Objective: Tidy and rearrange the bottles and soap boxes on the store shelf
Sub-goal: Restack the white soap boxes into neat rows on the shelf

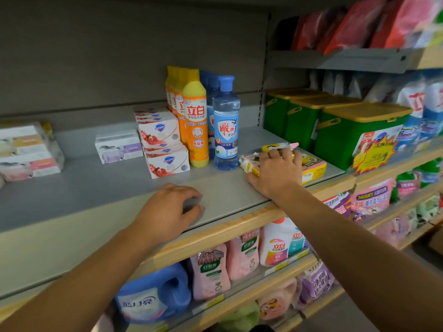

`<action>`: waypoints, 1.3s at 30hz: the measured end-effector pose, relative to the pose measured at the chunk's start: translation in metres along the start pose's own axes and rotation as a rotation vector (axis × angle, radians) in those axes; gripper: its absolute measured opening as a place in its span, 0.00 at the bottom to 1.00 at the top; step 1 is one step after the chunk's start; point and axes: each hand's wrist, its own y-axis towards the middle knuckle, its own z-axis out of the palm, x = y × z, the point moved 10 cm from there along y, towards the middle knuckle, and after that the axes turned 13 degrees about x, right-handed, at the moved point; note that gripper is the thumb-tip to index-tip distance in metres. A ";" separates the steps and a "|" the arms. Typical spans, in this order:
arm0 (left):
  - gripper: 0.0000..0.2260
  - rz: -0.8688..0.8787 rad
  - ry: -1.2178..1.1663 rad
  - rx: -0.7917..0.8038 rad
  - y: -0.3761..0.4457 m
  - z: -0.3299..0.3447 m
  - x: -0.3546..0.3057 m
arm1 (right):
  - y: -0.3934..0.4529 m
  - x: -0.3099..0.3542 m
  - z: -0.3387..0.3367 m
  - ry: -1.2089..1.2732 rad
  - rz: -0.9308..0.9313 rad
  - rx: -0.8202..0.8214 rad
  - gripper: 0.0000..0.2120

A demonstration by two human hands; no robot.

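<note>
On the grey shelf (107, 185), my right hand (275, 173) grips a yellow and pink soap pack (311, 167) lying at the shelf's right end, fingers curled over its top. My left hand (172, 209) rests on the shelf near its front edge, fingers loosely curled, holding nothing. Behind stand a row of orange dish-soap bottles (195, 121) and a row of clear blue-capped bottles (225, 125). To their left are two stacks of white soap boxes (163, 140), then a single white and purple soap box (117, 147).
Wrapped soap multipacks (26, 152) lie at the far left of the shelf. Green tubs with yellow lids (347, 130) fill the neighbouring shelf on the right. Detergent bottles and refill pouches (239, 255) stand on the shelf below. Red bags (359, 25) sit above right.
</note>
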 end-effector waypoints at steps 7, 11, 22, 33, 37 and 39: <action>0.13 -0.120 -0.299 -0.070 -0.007 -0.015 0.017 | -0.062 0.060 -0.024 0.596 -0.380 -0.074 0.28; 0.10 -0.180 -0.570 -0.181 -0.026 -0.042 0.045 | -0.074 0.111 -0.039 0.853 -0.521 0.002 0.26; 0.08 -0.567 -0.769 -0.467 -0.144 -0.110 0.204 | -0.053 0.280 -0.059 1.233 -0.645 0.194 0.18; 0.07 -0.722 -0.815 -0.746 -0.218 -0.152 0.314 | -0.010 0.461 -0.120 0.965 -0.852 0.055 0.26; 0.07 -0.686 -0.854 -0.781 -0.219 -0.151 0.324 | 0.020 0.506 -0.136 0.819 -0.812 -0.040 0.31; 0.07 -0.689 -0.848 -0.766 -0.217 -0.147 0.326 | 0.034 0.521 -0.134 0.694 -0.769 -0.056 0.33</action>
